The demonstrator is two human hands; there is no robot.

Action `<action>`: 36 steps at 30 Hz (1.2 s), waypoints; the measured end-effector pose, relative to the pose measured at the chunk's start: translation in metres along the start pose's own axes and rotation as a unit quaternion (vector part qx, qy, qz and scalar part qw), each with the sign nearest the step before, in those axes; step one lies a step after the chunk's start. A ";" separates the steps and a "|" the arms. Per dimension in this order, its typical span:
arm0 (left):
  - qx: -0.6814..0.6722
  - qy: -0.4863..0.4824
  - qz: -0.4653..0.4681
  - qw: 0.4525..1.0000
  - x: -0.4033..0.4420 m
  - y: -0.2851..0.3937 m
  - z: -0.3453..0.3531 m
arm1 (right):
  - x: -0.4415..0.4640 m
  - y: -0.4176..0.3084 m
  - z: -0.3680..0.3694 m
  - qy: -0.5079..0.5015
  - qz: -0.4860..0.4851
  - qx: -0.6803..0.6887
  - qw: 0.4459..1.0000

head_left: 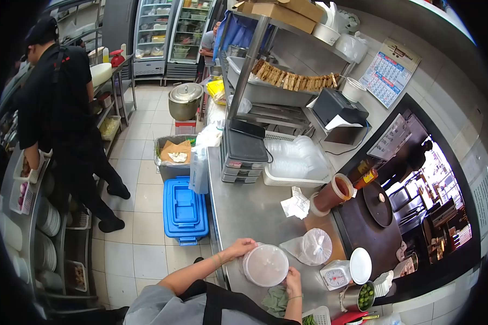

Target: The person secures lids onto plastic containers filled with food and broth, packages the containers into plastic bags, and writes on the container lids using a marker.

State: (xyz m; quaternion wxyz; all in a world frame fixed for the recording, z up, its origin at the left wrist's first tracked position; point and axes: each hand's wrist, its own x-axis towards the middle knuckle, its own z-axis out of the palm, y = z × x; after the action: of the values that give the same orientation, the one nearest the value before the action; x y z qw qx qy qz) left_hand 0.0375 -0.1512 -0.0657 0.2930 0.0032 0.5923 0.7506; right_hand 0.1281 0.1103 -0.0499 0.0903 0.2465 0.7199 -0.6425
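steel counter (pixel 249 214), bag (pixel 315 246) beside tub (pixel 265 265)

I log a grey upper garment (pixel 156 304) with a short left sleeve (pixel 165 292). Broad black straps (pixel 214 309) overlie it. Left hand (pixel 240 248) and right hand (pixel 293 284) are bare; a thin band (pixel 295 297) encircles the right wrist.

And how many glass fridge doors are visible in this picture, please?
2. They are side by side at the back of the room: the left door and the right door. More may be hidden behind the rack.
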 end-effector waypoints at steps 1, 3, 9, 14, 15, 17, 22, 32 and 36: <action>-0.018 -0.007 0.001 1.000 -0.004 0.002 0.000 | -0.011 -0.007 0.002 0.001 0.016 0.039 0.999; -0.058 -0.019 -0.013 0.998 -0.018 0.005 -0.001 | -0.029 -0.022 0.008 0.000 0.045 0.117 0.992; -0.072 -0.072 -0.092 0.990 -0.066 0.015 -0.009 | -0.049 -0.020 0.016 0.003 0.045 -0.002 0.999; 0.064 -0.042 0.026 0.997 -0.052 0.038 0.006 | -0.043 -0.008 0.012 -0.069 0.082 -0.033 0.994; 0.195 -0.017 0.091 0.976 -0.050 0.048 0.014 | -0.042 -0.005 0.011 -0.084 0.083 -0.043 0.992; 0.439 0.039 0.216 0.871 -0.050 0.069 0.032 | -0.036 0.003 0.010 -0.075 0.071 -0.025 0.994; 0.440 0.077 0.213 0.869 -0.032 0.061 0.063 | -0.038 -0.001 0.026 -0.011 -0.044 -0.006 0.999; 0.250 -0.179 0.234 0.922 -0.070 0.073 0.049 | -0.029 0.018 0.015 0.085 -0.100 -0.038 0.991; 0.412 -0.062 0.190 0.889 -0.097 0.064 0.013 | -0.062 -0.006 0.007 0.101 -0.142 0.063 0.983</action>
State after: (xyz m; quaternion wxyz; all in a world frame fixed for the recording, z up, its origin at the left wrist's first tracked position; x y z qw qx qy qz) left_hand 0.0947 -0.1912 0.0284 0.1527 0.2824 0.8171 0.4788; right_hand 0.1769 0.0886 -0.0180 -0.0905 0.2102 0.7112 -0.6647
